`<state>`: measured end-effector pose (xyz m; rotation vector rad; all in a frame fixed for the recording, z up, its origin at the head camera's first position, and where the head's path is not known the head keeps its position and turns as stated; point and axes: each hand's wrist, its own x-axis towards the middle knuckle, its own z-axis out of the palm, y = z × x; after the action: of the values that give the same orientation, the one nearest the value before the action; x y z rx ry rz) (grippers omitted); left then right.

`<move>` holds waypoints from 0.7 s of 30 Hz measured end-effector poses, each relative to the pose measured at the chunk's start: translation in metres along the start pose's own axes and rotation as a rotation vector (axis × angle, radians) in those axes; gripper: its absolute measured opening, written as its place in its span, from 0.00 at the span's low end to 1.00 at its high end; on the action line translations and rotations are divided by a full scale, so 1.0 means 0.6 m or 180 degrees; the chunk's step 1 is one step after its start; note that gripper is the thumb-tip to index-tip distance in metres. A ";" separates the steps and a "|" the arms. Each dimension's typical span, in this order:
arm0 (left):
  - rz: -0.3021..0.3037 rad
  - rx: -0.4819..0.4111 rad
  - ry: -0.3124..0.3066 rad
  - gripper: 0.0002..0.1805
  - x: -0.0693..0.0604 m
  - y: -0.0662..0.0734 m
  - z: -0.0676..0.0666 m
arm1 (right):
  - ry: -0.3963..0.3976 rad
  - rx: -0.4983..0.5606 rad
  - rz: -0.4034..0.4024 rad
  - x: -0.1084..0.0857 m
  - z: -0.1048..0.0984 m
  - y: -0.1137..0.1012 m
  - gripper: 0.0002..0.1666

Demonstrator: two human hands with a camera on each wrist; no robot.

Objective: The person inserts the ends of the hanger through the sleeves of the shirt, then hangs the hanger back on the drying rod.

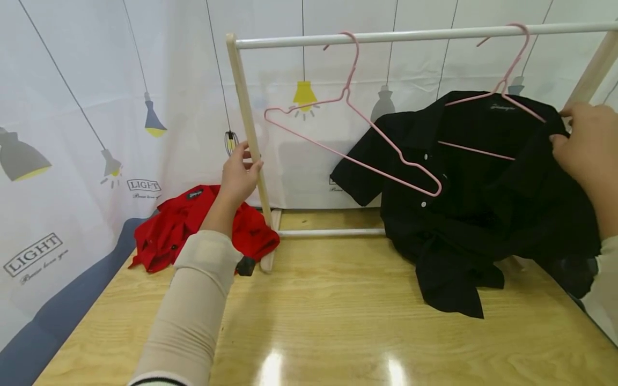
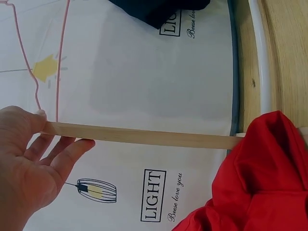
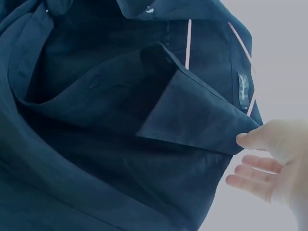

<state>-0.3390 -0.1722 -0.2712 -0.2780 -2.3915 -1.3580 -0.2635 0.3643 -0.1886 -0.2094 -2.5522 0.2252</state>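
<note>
A black shirt (image 1: pixel 487 198) hangs on a pink hanger (image 1: pixel 513 67) hooked over the white rail (image 1: pixel 425 34). At the shirt's collar on the right, my right hand (image 1: pixel 591 145) pinches the fabric between thumb and index finger; in the right wrist view the other fingers of the right hand (image 3: pixel 274 163) are off the cloth. My left hand (image 1: pixel 240 174) grips the rack's left wooden post (image 1: pixel 244 96), thumb on one side and fingers on the other, as the left hand (image 2: pixel 33 161) shows in its wrist view. A bare pink hanger (image 1: pixel 347 96) hangs between.
A red shirt (image 1: pixel 178 225) lies crumpled on the wooden table (image 1: pixel 328 321) at the left, beside the rack's foot. A lower white bar (image 1: pixel 333 232) joins the rack near the table. Behind stands a white curtain (image 1: pixel 183 75) printed with lamps.
</note>
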 end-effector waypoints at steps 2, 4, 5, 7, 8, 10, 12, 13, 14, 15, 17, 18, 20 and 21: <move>-0.0019 -0.0038 0.0037 0.28 -0.001 -0.001 0.001 | 0.0080 -0.0125 0.0061 -0.009 -0.001 -0.007 0.26; -0.0048 -0.0083 0.0075 0.28 -0.003 -0.003 0.000 | 0.0195 -0.0203 0.0067 -0.019 -0.001 -0.013 0.26; -0.0070 -0.0104 0.0088 0.29 -0.005 -0.004 0.000 | 0.0306 -0.0213 0.0023 -0.026 0.001 -0.015 0.25; -0.0107 -0.0158 0.0109 0.29 -0.009 -0.007 -0.001 | 0.0446 -0.0230 -0.0055 -0.037 0.004 -0.020 0.23; -0.0127 -0.0178 0.0124 0.30 -0.011 -0.010 -0.002 | 0.0481 -0.0192 -0.0099 -0.042 0.006 -0.022 0.23; -0.0162 -0.0215 0.0154 0.31 -0.016 -0.016 -0.004 | 0.0514 -0.0125 -0.0181 -0.053 0.011 -0.027 0.22; -0.0197 -0.0291 0.0206 0.29 -0.022 -0.021 -0.005 | 0.0475 -0.0079 -0.0207 -0.066 0.017 -0.031 0.21; -0.0220 -0.0327 0.0233 0.28 -0.026 -0.023 -0.006 | 0.0465 -0.0034 -0.0233 -0.072 0.021 -0.032 0.21; -0.0225 -0.0355 0.0264 0.26 -0.030 -0.026 -0.006 | 0.0450 0.0004 -0.0256 -0.078 0.026 -0.033 0.20; -0.0220 -0.0375 0.0283 0.25 -0.034 -0.028 -0.007 | 0.0428 0.0057 -0.0280 -0.086 0.031 -0.035 0.20; -0.0187 -0.0389 0.0315 0.20 -0.041 -0.034 -0.009 | 0.0373 0.0216 -0.0368 -0.100 0.040 -0.038 0.19; -0.0143 -0.0344 0.0326 0.18 -0.045 -0.037 -0.011 | 0.0345 0.0300 -0.0437 -0.107 0.046 -0.040 0.18; -0.0028 -0.0177 0.0333 0.15 -0.052 -0.045 -0.015 | 0.0260 0.0460 -0.0574 -0.120 0.056 -0.045 0.17; 0.0016 -0.0111 0.0329 0.14 -0.056 -0.047 -0.018 | 0.0215 0.0543 -0.0636 -0.127 0.061 -0.048 0.17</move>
<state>-0.3160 -0.1956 -0.3022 -0.2177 -2.2831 -1.3785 -0.2236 0.3170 -0.2527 0.1011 -2.4501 0.3503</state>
